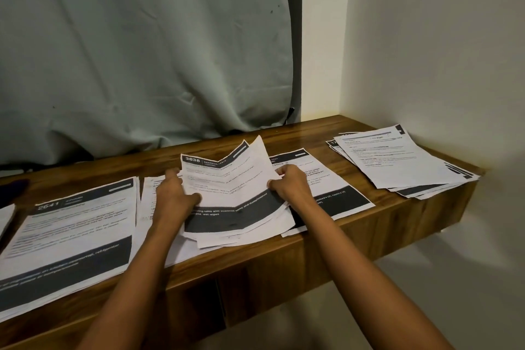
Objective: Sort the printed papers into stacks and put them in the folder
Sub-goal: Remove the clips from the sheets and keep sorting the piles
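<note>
Arms stretch over a wooden desk (312, 133) between a left stack (71, 230) and a right stack (397, 162). At mid-desk, the left hand (173, 193) and right hand (289, 182) pinch opposite edges of a buckled sheaf (227, 179), white with black bands, headed "3638", above loose sheets (216, 241).

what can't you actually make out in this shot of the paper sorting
- Head view, held sheets: the body text is too blurred to read; only the number 3638 is legible.
- How many sheets are held: the left hand and right hand cover the side edges.
- Far-left paper: cut off by the frame edge.
- Dark object at the left edge: too dim and cropped to identify.
</note>
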The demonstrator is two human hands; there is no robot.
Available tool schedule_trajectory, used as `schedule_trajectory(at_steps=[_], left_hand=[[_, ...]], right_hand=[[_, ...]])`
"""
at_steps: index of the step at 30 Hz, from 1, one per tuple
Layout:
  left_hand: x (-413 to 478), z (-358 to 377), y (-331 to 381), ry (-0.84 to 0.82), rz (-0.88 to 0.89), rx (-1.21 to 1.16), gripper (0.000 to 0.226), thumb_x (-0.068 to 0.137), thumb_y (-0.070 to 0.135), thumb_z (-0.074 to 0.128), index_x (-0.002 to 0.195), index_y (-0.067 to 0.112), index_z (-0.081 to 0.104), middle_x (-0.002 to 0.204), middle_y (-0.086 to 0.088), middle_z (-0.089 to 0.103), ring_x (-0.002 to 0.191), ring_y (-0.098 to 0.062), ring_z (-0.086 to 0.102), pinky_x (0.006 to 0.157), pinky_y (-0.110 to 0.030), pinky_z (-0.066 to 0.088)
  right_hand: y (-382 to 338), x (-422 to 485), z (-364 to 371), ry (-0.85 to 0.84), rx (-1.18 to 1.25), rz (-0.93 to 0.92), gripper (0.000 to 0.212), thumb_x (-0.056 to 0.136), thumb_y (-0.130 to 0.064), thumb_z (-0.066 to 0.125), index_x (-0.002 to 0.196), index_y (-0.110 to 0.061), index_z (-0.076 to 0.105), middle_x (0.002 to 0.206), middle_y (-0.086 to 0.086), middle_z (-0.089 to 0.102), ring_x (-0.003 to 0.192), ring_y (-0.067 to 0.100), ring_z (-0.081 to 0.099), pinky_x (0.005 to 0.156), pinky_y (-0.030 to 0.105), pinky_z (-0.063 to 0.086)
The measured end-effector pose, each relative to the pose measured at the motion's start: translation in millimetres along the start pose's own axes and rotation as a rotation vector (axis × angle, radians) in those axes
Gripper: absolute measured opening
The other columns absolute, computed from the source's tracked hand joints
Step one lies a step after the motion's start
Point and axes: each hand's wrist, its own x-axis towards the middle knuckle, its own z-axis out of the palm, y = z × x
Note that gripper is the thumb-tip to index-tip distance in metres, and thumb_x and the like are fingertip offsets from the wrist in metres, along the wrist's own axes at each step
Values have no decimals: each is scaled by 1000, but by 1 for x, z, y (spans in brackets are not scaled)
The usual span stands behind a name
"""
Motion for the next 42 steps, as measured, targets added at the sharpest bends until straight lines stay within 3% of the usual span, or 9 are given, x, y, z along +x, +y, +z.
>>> schedule_trajectory(at_steps=[6,10,18,23,26,33,35,39,42], left_hand=[[-6,15,4,20,-41,-149,78,76,10,79,141,7,36,134,-18,53,116,-36,56,90,-42,49],[-6,20,-2,39,-60,-177,77,74,14,82,139,7,40,128,-19,59,109,-35,60,87,-42,51],[0,18,-14,14,-113,-134,51,77,12,78,122,4,56,123,-16,62,106,-32,61,85,-39,51],[6,10,-18,-6,-138,-120,49,80,10,74,124,4,54,126,-17,60,110,-32,59,91,-42,51],[9,2,-23,-19,-160,-125,47,82,8,71,126,5,53,128,-16,59,110,-33,59,86,-39,51],[10,-5,-31,-76,-149,-146,37,87,4,63,124,4,55,132,-15,57,113,-34,57,88,-39,48],[10,-3,-30,-93,-129,-128,38,87,4,64,123,4,55,132,-15,58,114,-34,57,89,-40,47],[10,4,-17,-113,-102,-38,38,84,9,69,119,2,56,129,-17,59,112,-34,57,86,-37,46],[8,11,-3,-135,-97,15,40,83,14,71,117,2,55,127,-16,59,111,-32,55,77,-32,42]], right_hand=[[15,12,-14,110,-189,-42,30,89,-20,65,118,-14,60,118,8,62,106,24,60,85,33,48],[33,18,-22,113,-286,-61,23,91,-21,62,110,-11,67,112,8,67,102,23,63,87,32,50],[52,27,-26,69,-153,-34,11,85,-10,68,94,-8,71,103,9,69,99,21,61,90,32,47],[56,29,-23,74,-181,-46,13,89,-13,63,98,-11,73,107,6,69,100,21,62,92,34,48],[56,30,-22,65,-209,-34,13,89,-14,64,99,-14,72,107,5,68,100,21,62,91,33,48],[52,32,-18,63,-239,-10,12,90,-21,60,85,-11,66,87,6,64,91,22,63,83,33,52],[47,33,-18,53,-242,10,21,94,-24,56,93,-6,66,93,10,66,90,23,63,83,33,51],[40,34,-19,33,-249,32,27,97,-21,51,112,-2,63,115,14,64,105,27,61,90,33,47],[42,33,-20,41,-251,25,24,97,-20,50,105,-2,64,109,14,65,101,27,61,86,33,48]])
